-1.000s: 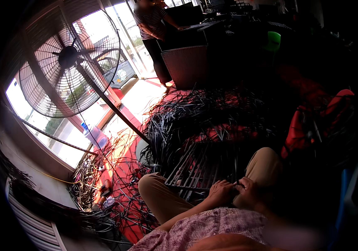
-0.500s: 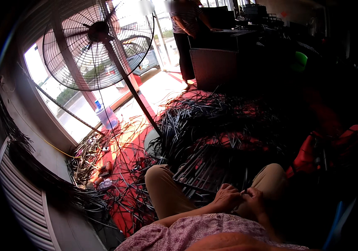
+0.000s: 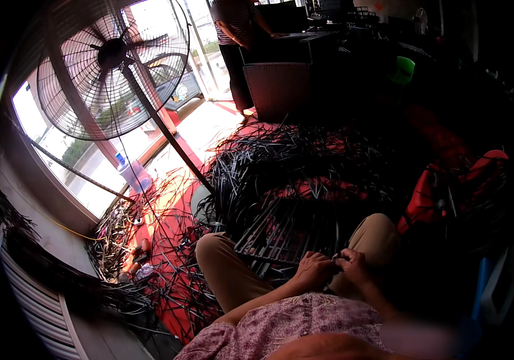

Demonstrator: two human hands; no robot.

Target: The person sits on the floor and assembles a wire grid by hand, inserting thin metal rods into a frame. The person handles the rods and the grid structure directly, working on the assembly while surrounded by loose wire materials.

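Note:
My left hand [image 3: 314,268] and my right hand [image 3: 353,264] are close together in front of my lap, between my bent knees. Both have curled fingers, and a short dark strip [image 3: 335,257] shows between their fingertips. How far it runs under the left hand is hidden. Just beyond the hands lies a panel of parallel dark strips [image 3: 272,237], its near edge reaching up to my left hand. A large heap of loose black strips [image 3: 257,159] spreads over the red floor behind it.
A pedestal fan [image 3: 113,54] stands at the left by the glass front, with a clear water bottle [image 3: 134,174] on the floor. A person [image 3: 236,45] stands behind a woven dark box-shaped piece [image 3: 278,90]. Red fabric [image 3: 422,198] lies at the right; a white slatted frame [image 3: 35,300] lines the left.
The view has turned slightly, so the surroundings sit further left. My hands remain together, with the right fingers still pinched beside the left hand. A pale handled object shows more at the right.

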